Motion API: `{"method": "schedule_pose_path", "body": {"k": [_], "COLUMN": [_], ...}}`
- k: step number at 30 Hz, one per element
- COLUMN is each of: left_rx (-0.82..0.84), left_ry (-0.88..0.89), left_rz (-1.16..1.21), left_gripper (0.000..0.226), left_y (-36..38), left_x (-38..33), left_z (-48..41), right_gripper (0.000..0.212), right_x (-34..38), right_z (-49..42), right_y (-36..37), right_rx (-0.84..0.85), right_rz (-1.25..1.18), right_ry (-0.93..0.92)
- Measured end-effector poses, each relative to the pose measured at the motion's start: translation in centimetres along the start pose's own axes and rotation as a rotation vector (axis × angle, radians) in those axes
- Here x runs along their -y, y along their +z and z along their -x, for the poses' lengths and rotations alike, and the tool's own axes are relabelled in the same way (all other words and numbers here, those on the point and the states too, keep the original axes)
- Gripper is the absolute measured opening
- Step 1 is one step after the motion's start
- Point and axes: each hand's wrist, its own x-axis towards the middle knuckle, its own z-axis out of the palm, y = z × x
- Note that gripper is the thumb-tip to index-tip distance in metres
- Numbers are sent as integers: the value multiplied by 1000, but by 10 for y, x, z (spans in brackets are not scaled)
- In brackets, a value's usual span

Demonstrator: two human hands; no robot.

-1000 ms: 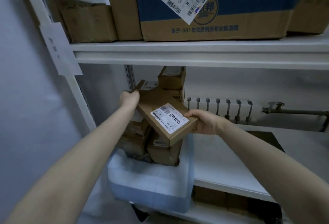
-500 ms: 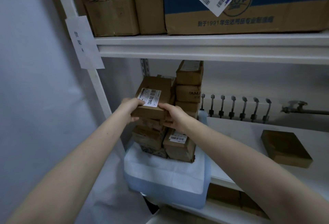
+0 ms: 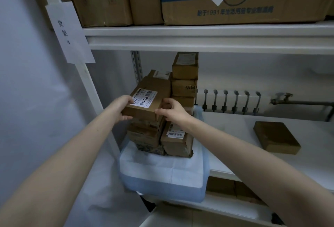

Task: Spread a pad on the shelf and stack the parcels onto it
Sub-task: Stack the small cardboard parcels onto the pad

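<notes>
On top, left hand (image 3: 121, 109) and right hand (image 3: 175, 113) grip parcel (image 3: 150, 98) (labelled).

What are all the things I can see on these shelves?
Labelled brown cardboard parcel: one, brown, top of front stack.
Stacked brown cardboard parcels: several, brown, on the pad.
Soft blue-and-white pad: one, middle shelf's left end, overhanging.
Flat brown cardboard parcel: one, brown, alone at right.
White metal shelf: one, white, middle.
Big cardboard boxes: several, brown, one part blue, top shelf.
White paper sign: one, left post.
Left hand: grips labelled parcel.
Right hand: grips it too.
</notes>
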Motion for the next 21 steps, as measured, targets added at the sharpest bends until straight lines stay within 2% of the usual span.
{"method": "schedule_pose_path", "body": {"k": [4,6,9,13,16,21], "left_rx": [-72,-186,-351,-412,-302,-41], "left_ry": [99,168,305,593,718,851], "left_rz": [-235,-447,-696,-821,-776,-717], "left_gripper": [33,49,55,50,47,38], "left_y": [10,14,25,50,82,157], "left_x": [0,0,-2,-12,-21,-19], "left_z": [0,-3,9,33,47,62], "right_gripper": [73,68,51,26,8,25], "right_x": [-3,-7,-16,-31,-45,-70], "right_z": [2,3,2,1,6,21], "right_y": [-4,-9,-17,-34,-51,-100], "right_rx": [6,11,-17,-79,-145,-293], "right_rz": [55,75,68,92,94,119], "right_ry": [-16,-15,0,13,19,65]}}
